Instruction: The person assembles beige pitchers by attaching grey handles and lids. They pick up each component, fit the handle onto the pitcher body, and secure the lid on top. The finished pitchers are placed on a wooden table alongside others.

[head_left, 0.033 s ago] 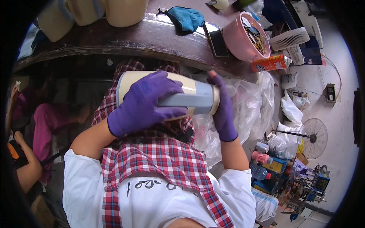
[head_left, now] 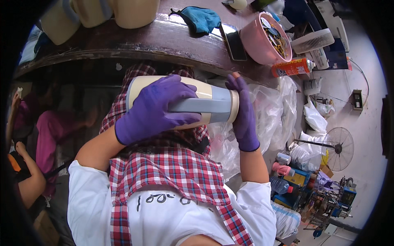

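Observation:
A cream-coloured cylindrical container (head_left: 211, 91) with a grey-blue handle (head_left: 205, 107) lies sideways above my lap, over a red checked cloth (head_left: 172, 164). My left hand (head_left: 158, 108), in a purple glove, wraps around its body and over the handle. My right hand (head_left: 244, 115), also in a purple glove, presses flat against the container's right end with the fingers pointing up. Both hands hold the container just below the edge of a dark wooden table (head_left: 164, 41).
On the table are more cream containers (head_left: 131, 12), a blue cloth (head_left: 201, 18), a phone (head_left: 234, 41), a pink bowl (head_left: 264, 39) and an orange spray can (head_left: 291, 67). Clear plastic bags (head_left: 271, 110) hang to my right. A floor fan (head_left: 338, 147) stands beyond. Another person (head_left: 49, 131) sits at left.

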`<state>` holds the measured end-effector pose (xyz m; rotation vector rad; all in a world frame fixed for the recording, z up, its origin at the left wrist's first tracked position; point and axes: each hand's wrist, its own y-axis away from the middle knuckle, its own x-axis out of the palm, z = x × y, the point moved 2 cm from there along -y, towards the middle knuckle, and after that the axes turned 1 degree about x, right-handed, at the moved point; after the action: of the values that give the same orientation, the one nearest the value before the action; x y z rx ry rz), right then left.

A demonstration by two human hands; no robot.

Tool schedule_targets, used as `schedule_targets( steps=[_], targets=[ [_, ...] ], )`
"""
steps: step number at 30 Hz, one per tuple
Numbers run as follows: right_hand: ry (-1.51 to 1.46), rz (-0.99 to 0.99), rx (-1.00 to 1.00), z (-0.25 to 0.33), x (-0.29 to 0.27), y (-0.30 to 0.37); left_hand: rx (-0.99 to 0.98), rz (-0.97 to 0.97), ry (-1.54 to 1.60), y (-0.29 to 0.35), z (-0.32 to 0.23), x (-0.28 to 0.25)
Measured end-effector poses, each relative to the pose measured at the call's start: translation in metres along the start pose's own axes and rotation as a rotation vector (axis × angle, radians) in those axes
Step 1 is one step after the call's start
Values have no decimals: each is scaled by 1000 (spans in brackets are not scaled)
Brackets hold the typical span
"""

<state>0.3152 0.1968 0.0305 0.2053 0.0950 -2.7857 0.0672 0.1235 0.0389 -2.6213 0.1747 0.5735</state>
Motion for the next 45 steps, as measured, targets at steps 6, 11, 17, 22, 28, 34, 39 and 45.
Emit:
schedule_targets(
  steps=[6, 11, 17, 22, 28, 34, 39, 45],
  targets=[
    [229, 84, -246, 19, 6, 8, -429, 30, 377, -8, 15, -14],
    [607, 720, -873, 112, 89, 53, -225, 467, 997, -25, 96, -7],
    [689, 391, -782, 78, 44, 27, -341, 219, 946, -24, 66, -11],
    [-4, 103, 226, -46, 6, -2, 181, 44, -130, -6, 5, 6],
    [183, 283, -533, 21, 14, -14, -522, 13, 588, -12, 39, -34],
    [334, 666, -812, 62, 29, -10, -454, 102, 953, 4, 97, -18],
    [388, 621, -815, 53, 33, -26, -411, 17, 1016, 7, 111, -4],
    [203, 73, -189, -10, 26, -36, -119, -182, 34, 41, 41, 22]
  ],
)
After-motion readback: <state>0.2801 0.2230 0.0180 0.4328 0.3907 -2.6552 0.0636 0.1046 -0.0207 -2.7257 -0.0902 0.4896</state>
